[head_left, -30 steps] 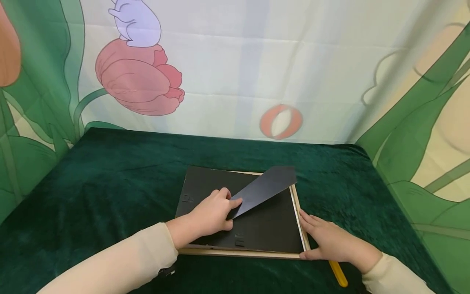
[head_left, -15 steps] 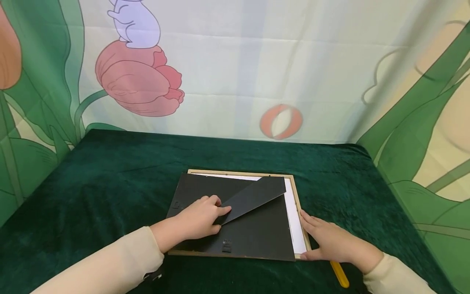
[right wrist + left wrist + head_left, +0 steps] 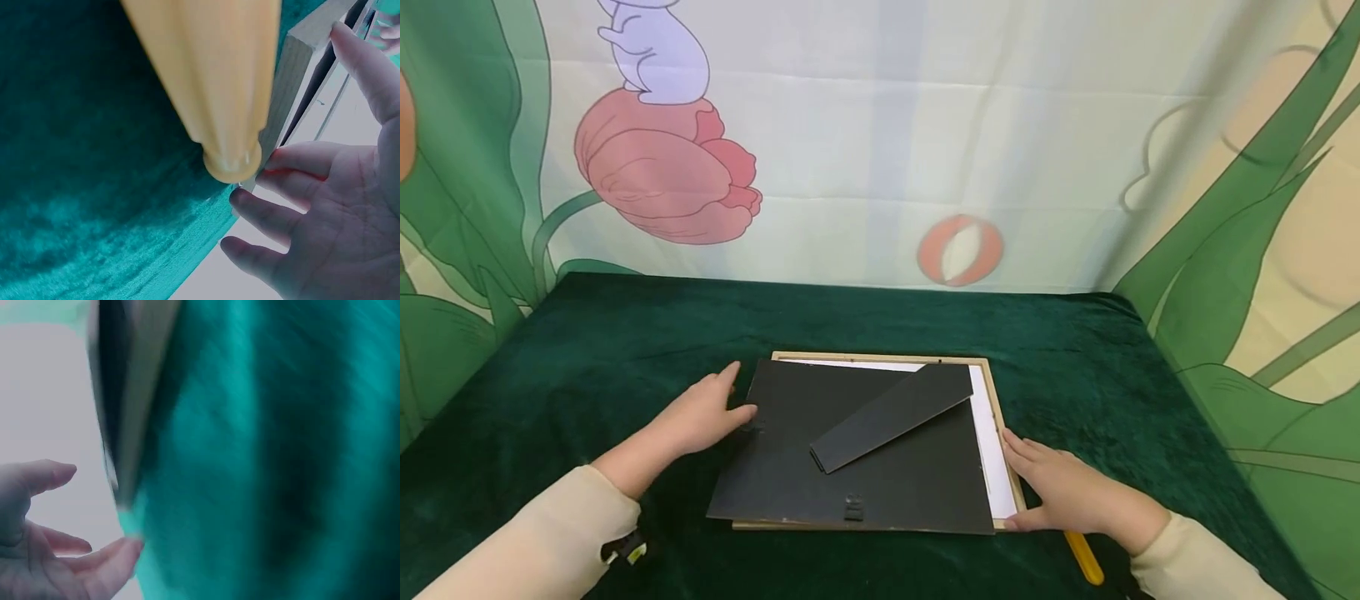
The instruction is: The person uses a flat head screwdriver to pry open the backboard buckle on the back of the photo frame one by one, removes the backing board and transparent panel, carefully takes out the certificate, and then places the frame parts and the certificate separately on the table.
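Observation:
A wooden picture frame (image 3: 880, 357) lies back up on the cloth. Its black backboard (image 3: 910, 487) sits askew over it, shifted left and toward me, with a stand leg (image 3: 891, 417) lying slantwise on top. A white sheet (image 3: 990, 454) shows along the frame's top and right sides. My left hand (image 3: 696, 421) is at the backboard's left edge, thumb and fingers spread; whether the thumb touches the edge I cannot tell. My right hand (image 3: 1063, 492) rests against the frame's right side, near the lower corner, fingers extended.
A yellow tool handle (image 3: 1084, 557) pokes out from beneath my right hand; its other end is hidden. Dark green velvet (image 3: 700, 317) covers the table. Behind it hangs a printed curtain (image 3: 820, 150).
The backboard has slid left and toward me, uncovering the white sheet, and the stand leg has dropped flatter. My left hand has left the leg and moved left. The right hand stays put.

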Demonstrator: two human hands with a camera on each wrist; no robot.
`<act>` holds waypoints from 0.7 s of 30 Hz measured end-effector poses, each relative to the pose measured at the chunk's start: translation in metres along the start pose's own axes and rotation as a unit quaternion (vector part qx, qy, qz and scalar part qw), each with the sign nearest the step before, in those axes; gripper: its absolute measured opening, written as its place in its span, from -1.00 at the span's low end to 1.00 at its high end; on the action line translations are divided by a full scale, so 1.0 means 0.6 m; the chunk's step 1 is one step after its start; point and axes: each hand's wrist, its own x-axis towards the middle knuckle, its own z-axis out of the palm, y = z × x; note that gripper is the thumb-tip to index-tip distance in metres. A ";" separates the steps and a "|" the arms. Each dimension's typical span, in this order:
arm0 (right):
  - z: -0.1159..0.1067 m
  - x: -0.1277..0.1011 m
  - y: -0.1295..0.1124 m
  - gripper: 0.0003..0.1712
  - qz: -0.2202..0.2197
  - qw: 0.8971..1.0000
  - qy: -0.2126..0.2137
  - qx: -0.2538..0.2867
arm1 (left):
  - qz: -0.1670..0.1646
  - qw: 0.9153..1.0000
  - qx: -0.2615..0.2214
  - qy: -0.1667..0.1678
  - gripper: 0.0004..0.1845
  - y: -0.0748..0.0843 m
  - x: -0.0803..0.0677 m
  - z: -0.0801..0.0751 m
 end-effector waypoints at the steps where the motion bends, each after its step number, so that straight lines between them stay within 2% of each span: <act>1: 0.000 -0.001 0.000 0.11 0.002 1.000 0.000 0.001 | -0.025 0.999 -0.041 -0.016 -0.29 -0.013 0.002 -0.001; 2: 0.000 -0.001 0.000 0.11 0.003 1.000 -0.001 0.002 | -0.045 0.995 -0.084 -0.036 -0.31 -0.025 0.004 0.000; 5: -0.001 -0.001 -0.002 0.11 0.007 1.000 -0.002 0.000 | -0.080 0.975 -0.190 -0.078 -0.39 -0.047 0.008 0.006; 7: -0.001 0.000 -0.003 0.11 0.010 1.000 -0.003 -0.003 | -0.083 0.965 -0.230 -0.091 -0.42 -0.052 0.009 0.011; 11: -0.001 0.003 -0.003 0.11 0.017 1.000 -0.006 -0.003 | -0.081 0.951 -0.277 -0.107 -0.52 -0.056 0.010 0.015; 13: -0.001 0.003 -0.004 0.11 0.019 1.000 -0.006 -0.003 | -0.071 0.933 -0.327 -0.129 -0.56 -0.062 0.010 0.016; 15: -0.001 0.003 -0.004 0.11 0.019 1.000 -0.004 0.000 | -0.055 0.904 -0.394 -0.159 -0.59 -0.071 0.007 0.015; 19: -0.001 0.002 -0.002 0.10 0.022 1.000 -0.009 0.003 | -0.013 0.823 -0.519 -0.230 -0.57 -0.087 -0.004 0.009; 21: -0.001 0.001 0.000 0.11 0.024 1.000 -0.009 0.004 | 0.009 0.788 -0.560 -0.256 -0.57 -0.092 -0.012 0.004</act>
